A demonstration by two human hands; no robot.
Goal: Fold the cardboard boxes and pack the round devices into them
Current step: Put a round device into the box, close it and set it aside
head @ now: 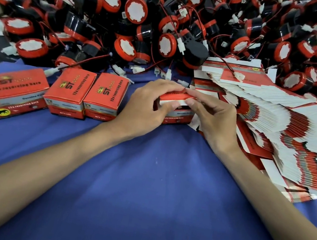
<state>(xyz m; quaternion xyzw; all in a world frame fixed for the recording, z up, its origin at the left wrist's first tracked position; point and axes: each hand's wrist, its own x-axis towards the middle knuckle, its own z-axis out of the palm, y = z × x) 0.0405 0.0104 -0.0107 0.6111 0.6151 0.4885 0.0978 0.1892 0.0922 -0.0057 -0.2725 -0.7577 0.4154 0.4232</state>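
Observation:
A small red cardboard box [176,116] stands on the blue cloth at centre. My left hand [149,101] grips its left side and top, and my right hand [212,116] grips its right side, thumbs pressing on the white top flap. Whether a device is inside is hidden. Behind lies a large heap of round black-and-red devices [134,10] with red wires and white plugs. To the right, a fanned stack of flat unfolded boxes [290,129] leans on the table.
Two closed red boxes [86,92] stand left of my hands, with a larger red carton [9,90] further left. Blue cloth [141,190] covers the table in front of me. Loose white plugs [167,74] lie just behind the box.

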